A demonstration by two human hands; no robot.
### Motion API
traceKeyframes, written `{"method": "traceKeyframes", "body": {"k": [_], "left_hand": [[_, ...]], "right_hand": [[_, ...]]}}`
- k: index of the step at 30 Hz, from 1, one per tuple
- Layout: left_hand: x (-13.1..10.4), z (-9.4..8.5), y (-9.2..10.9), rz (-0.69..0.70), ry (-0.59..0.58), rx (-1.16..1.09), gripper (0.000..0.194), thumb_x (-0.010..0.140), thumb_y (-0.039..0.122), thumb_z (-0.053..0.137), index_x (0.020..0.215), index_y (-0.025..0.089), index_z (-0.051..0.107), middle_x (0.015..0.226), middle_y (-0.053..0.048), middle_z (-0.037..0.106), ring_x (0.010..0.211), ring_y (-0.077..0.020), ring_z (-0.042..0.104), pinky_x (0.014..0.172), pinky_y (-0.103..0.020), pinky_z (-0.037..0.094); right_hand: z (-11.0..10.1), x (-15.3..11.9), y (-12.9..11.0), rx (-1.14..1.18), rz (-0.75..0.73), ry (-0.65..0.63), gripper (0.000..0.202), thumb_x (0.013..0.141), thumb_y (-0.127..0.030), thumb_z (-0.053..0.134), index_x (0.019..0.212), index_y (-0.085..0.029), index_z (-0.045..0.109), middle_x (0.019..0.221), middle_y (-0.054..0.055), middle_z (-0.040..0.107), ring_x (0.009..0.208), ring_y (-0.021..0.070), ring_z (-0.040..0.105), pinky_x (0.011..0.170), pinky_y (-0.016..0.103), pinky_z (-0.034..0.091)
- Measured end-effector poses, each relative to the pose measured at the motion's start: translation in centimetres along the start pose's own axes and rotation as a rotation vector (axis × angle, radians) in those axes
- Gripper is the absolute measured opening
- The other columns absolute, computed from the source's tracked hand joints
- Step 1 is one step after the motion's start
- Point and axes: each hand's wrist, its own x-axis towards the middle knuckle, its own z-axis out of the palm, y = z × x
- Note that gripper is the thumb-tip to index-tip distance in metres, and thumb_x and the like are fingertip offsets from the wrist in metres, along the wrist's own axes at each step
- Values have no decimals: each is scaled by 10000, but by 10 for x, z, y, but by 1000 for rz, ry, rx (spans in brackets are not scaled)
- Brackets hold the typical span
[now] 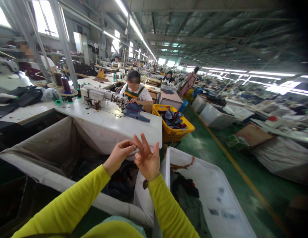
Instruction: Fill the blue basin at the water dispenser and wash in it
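Both of my hands are raised in the middle of the view, above a cloth-lined bin (119,203) with dark fabric (116,185) inside. My left hand (121,153) has its fingers pinched together at a finger of my right hand; whatever is between them, if anything, is too small to name. My right hand (148,160) shows its palm, with some fingers and the thumb stretched out and others bent, and nothing visible in it. A small dark item sits at my right wrist.
Ahead is a white table (106,120) with a sewing machine (94,97), where a person (144,94) handles blue fabric (135,110). A yellow basket (175,134) holds fabric. At the right is a white plastic tub (210,175) with garments, beside a green floor.
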Motion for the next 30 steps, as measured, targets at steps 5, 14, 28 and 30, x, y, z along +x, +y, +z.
{"method": "traceKeyframes", "body": {"k": [5,14,28,30], "left_hand": [[-2,-4,-1,42,1,10,156,677,269,672,722,130,619,694,19,556,576,-52,428,531,-183,334],[-5,-14,-4,-47,-2,-47,111,708,263,573,735,160,543,641,42,514,524,-56,424,503,-190,312],[-10,-29,13,132,-65,265,262,723,372,631,871,162,580,765,-6,612,647,-102,529,542,-200,368],[-11,-31,13,194,-60,365,250,766,381,592,884,162,614,810,-30,638,711,-125,562,587,-215,399]], "right_hand": [[1,0,1,73,11,3,579,839,-661,192,1235,-360,487,1434,14,380,502,25,423,424,166,414],[2,1,-4,-99,-54,-53,637,805,-707,165,1272,-375,443,1451,36,349,564,54,546,455,218,458],[-2,0,-7,-714,-219,-161,691,755,-694,371,1363,-374,301,1439,65,358,909,168,626,636,295,541],[0,-1,-9,-766,-236,-153,657,782,-658,376,1364,-361,307,1435,62,365,955,181,610,651,298,543]]}}
